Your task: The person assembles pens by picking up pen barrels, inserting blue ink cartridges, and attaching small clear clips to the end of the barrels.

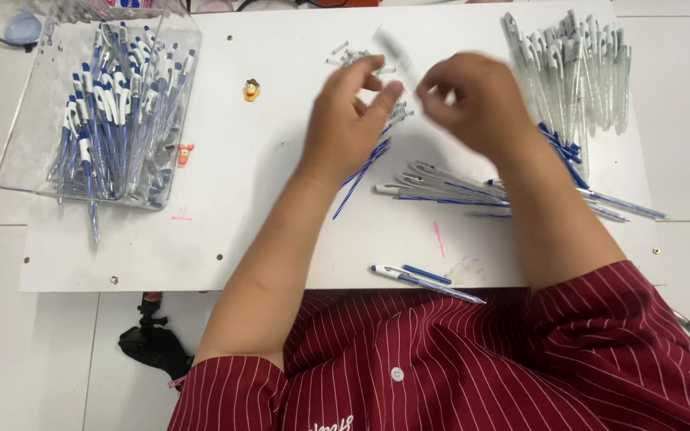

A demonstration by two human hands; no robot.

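Note:
My left hand (353, 112) and my right hand (473, 100) meet over the middle of a white board (265, 199). My right hand pinches a clear pen barrel (397, 52) that points up and to the left, blurred by motion. The fingertips of my left hand are bunched beside it; whether they pinch a small part, I cannot tell. Thin blue refills (365, 168) lie under my left hand. Small metal springs (353, 57) lie just beyond the fingers. A pile of pen parts (449, 187) lies under my right forearm.
A clear plastic tray (17, 152) at the left holds several blue and white pens (113, 112). A heap of clear barrels (576, 68) lies at the right. One finished pen (425, 281) rests on the near edge. Two small figurines (251, 89) sit on the board.

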